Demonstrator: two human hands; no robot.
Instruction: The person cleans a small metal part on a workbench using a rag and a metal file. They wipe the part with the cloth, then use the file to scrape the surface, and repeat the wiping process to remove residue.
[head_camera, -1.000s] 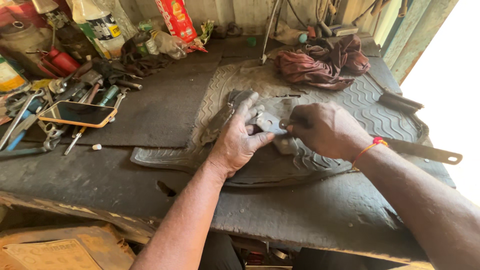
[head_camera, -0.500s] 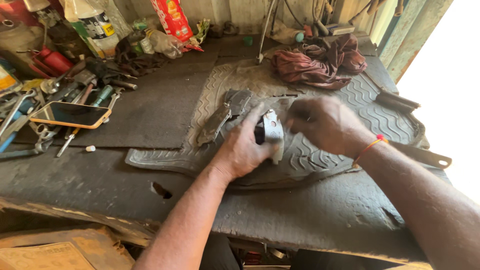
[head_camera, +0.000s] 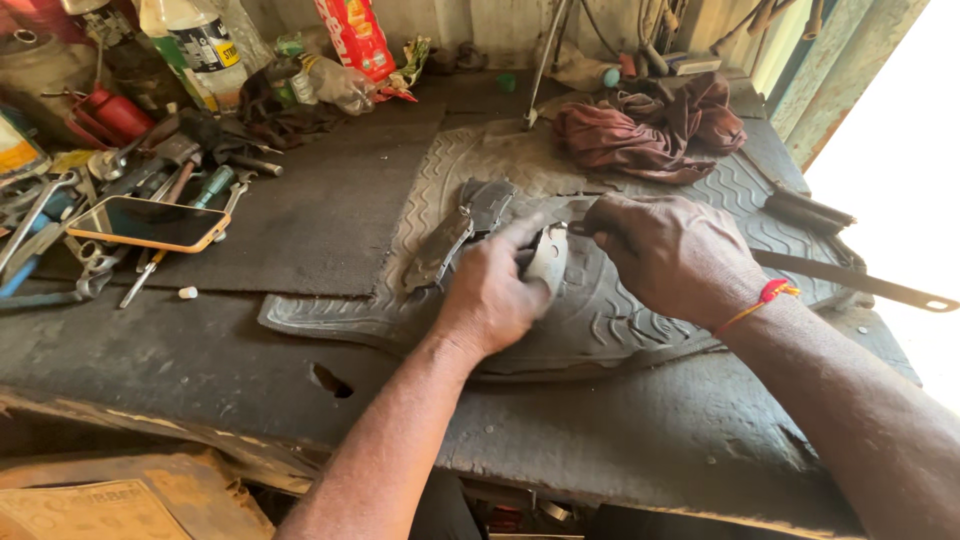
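My left hand (head_camera: 497, 288) grips a grey metal brake pad (head_camera: 547, 260), held on edge over a ribbed rubber mat (head_camera: 640, 330). My right hand (head_camera: 665, 252) is closed around the handle end of a long flat metal tool (head_camera: 850, 282), whose far end pokes out to the right; its tip touches the top of the pad. Two more worn brake pads (head_camera: 462, 230) lie on the mat just left of my left hand.
A phone in an orange case (head_camera: 150, 223) rests on a pile of wrenches and screwdrivers (head_camera: 90, 200) at the left. A maroon rag (head_camera: 645, 130) lies at the back. Bottles (head_camera: 195, 45) and a red packet (head_camera: 355, 38) stand along the wall. The bench has a hole (head_camera: 330, 380).
My left hand lifted the brake pad from flat on the mat and turned it on edge. My right hand shifted slightly right, the tool's tip now at the pad's top.
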